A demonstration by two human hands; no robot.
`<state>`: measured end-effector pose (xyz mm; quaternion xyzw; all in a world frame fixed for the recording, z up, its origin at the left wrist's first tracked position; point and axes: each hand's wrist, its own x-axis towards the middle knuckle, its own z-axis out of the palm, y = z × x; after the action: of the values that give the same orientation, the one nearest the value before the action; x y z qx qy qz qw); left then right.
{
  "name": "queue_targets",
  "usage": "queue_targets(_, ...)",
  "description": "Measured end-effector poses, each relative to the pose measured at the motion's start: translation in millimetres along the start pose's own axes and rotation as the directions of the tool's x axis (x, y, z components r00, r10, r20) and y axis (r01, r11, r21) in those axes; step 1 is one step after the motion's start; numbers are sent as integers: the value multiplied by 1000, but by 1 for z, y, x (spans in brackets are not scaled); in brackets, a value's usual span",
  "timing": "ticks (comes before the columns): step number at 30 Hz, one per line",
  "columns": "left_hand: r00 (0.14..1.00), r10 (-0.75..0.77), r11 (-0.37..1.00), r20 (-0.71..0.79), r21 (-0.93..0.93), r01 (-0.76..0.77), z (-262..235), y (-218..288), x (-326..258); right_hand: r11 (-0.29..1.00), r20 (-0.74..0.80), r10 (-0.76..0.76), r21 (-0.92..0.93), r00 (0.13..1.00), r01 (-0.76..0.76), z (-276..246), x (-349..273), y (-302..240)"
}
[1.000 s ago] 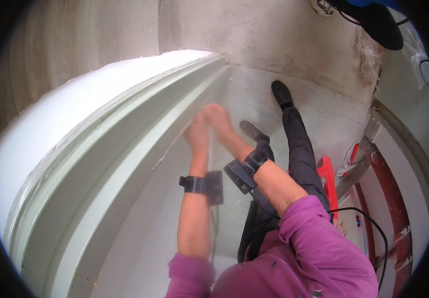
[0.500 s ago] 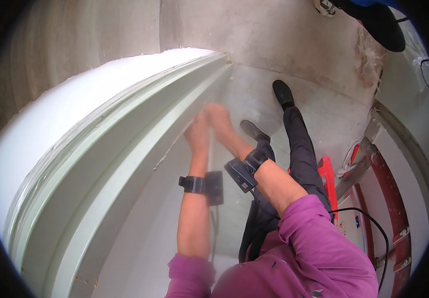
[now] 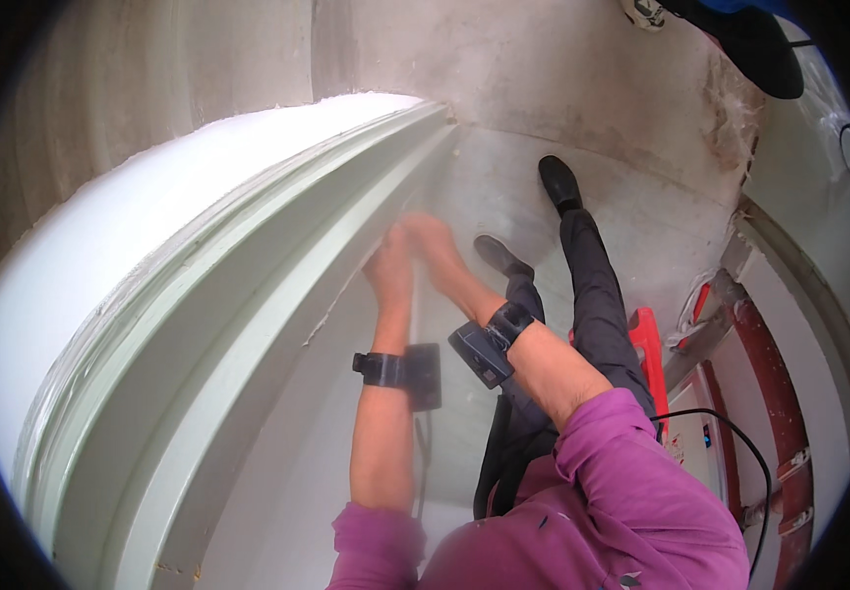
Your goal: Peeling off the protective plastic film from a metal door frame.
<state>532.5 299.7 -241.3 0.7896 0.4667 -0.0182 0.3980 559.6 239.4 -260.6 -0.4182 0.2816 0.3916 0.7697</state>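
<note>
My left hand point(image 3: 388, 261) is at the inner edge of a long, pale green stepped frame point(image 3: 277, 265) that curves across the left side. Touching or nearly touching it is my right hand point(image 3: 429, 236), a little to the right. A hazy blur covers both hands and hides the fingers, so I cannot make out whether they hold anything. Black straps carry a dark box on my left wrist point(image 3: 424, 377) and another dark box on my right wrist point(image 3: 480, 354).
Bright white surface point(image 3: 100, 265) lies beyond the frame. Concrete point(image 3: 543, 59) spans the top. My legs point(image 3: 592, 275) stretch out beside a red plastic seat point(image 3: 647, 344). A black cable point(image 3: 730, 418) loops at the right, near a dark red metal bar point(image 3: 774, 393). Another person's shoe point(image 3: 646, 14) shows at the top.
My right hand and forearm have shifted slightly toward me. My left hand stays at the same stretch of the frame edge, almost unmoved.
</note>
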Motion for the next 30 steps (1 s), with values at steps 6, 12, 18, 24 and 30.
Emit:
queue_targets(6, 1000, 31, 1000, 4, -1, -31, -1, 2, 0, 995, 117, 93, 30, 989, -97, -8, 9, 2)
queue_targets(12, 997, 63, 989, 44, 133, -68, -5, 4, 0, 966, -124, 234, 141, 964, -216, 10, 3, 1)
queue_targets(18, 997, 35, 990, 64, 133, -44, -6, 8, -2, 980, -21, -188, -71, 982, 186, 3, 2, 14)
queue_targets(24, 992, 112, 977, 62, 174, -121, -8, 4, -2, 991, -30, 28, 130, 999, -24, 7, 3, -2)
queue_targets(30, 985, 147, 970, 86, 184, -161, -8, 2, -2, 988, -103, 146, 69, 984, -139, 3, 9, 11)
